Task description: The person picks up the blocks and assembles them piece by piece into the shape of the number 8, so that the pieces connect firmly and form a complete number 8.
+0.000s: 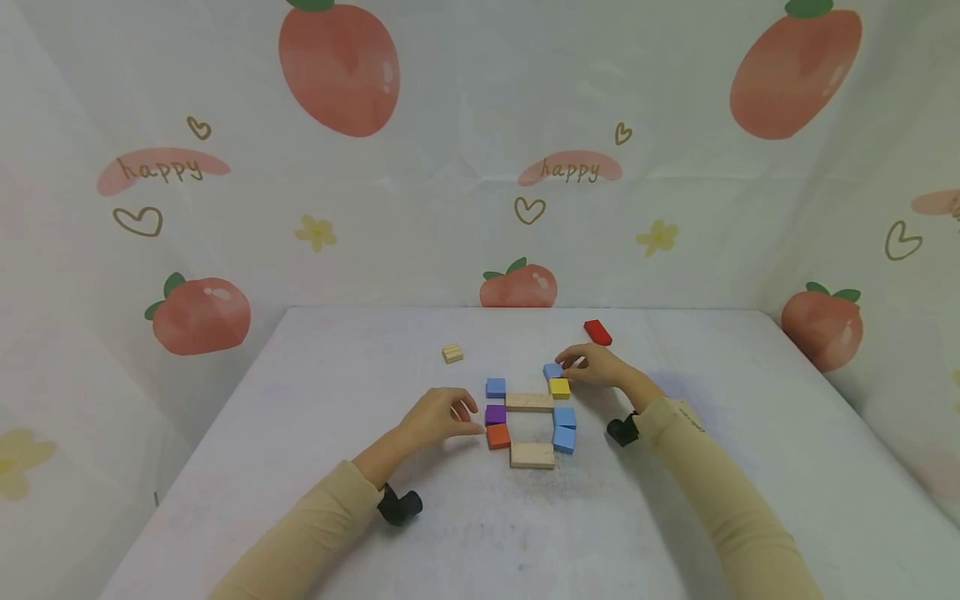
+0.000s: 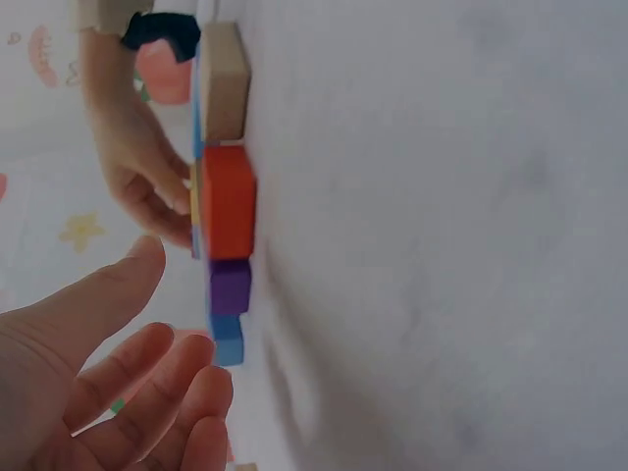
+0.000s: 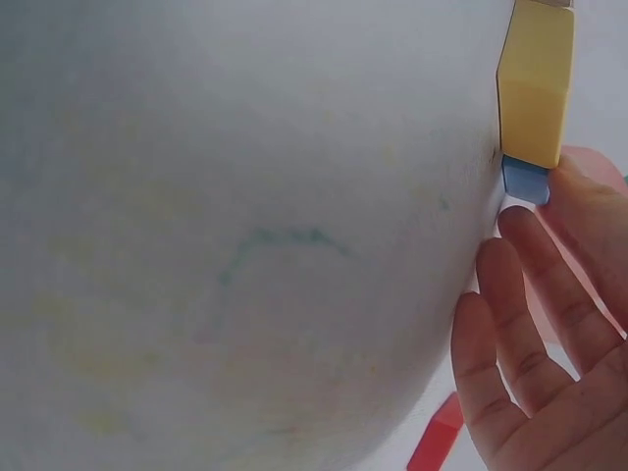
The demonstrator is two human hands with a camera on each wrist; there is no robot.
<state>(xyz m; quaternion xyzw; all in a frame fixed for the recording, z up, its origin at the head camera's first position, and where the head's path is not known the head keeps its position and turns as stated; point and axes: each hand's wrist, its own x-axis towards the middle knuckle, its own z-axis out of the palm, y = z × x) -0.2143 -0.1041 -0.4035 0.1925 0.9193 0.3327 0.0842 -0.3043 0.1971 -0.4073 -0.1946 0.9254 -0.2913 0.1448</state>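
Observation:
Near the right end of the block layout, my right hand pinches a blue block just behind a yellow block. The right wrist view shows a fingertip against that blue block, with the other fingers loosely bent. My left hand holds nothing; its thumb and bent fingers are spread apart beside an orange-red block. Behind this block stand a purple block and another blue block. The left wrist view shows a gap between thumb and orange-red block.
Two pale wooden planks lie between the side rows. On the right are two more blue blocks. A small pale wooden piece lies at the back left, a red block at the back right.

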